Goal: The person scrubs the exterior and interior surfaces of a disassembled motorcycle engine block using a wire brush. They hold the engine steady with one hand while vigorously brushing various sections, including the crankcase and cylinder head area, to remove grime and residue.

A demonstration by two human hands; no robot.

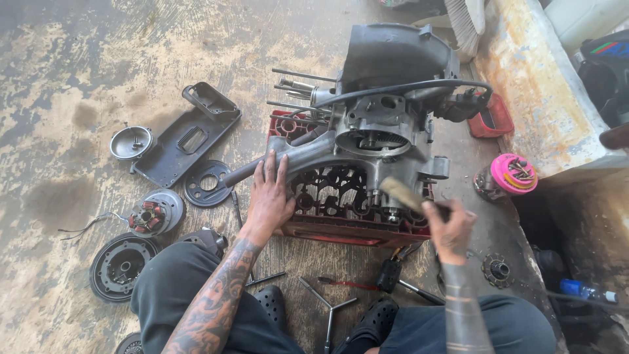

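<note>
My left hand (268, 200) lies flat and open on the engine case (367, 131), which sits on a red crate (341, 229) on the concrete floor (65, 65). My right hand (449, 229) is closed around a wooden handle (406, 195). The case looks heavy, rigid and greasy; its long arm offers hold. Loose parts crowd the left; a wall (537, 98) bounds the right.

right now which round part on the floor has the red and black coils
The stator plate, trailing loose wires, just above the larger black disc.
</note>
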